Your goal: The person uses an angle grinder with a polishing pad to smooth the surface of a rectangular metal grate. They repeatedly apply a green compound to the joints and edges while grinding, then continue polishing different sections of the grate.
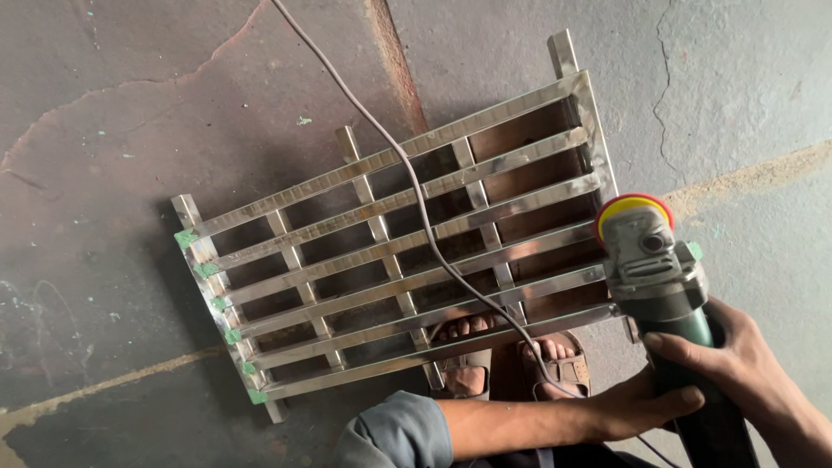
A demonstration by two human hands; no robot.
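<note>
A stainless steel grille [381,260] of crossed square bars lies tilted on the concrete floor, with green tape on its left bar ends. An angle grinder [652,260] with a green body and a red and yellow disc rests against the grille's right end. My right hand [737,364] wraps the grinder's body from the right. My left hand [637,403] reaches across from the left and grips the same body lower down.
The grinder's grey cable [416,182] runs from the top of the view across the grille toward my feet. My sandalled feet [511,355] sit under the grille's near edge. The cracked concrete floor [130,130] surrounds everything.
</note>
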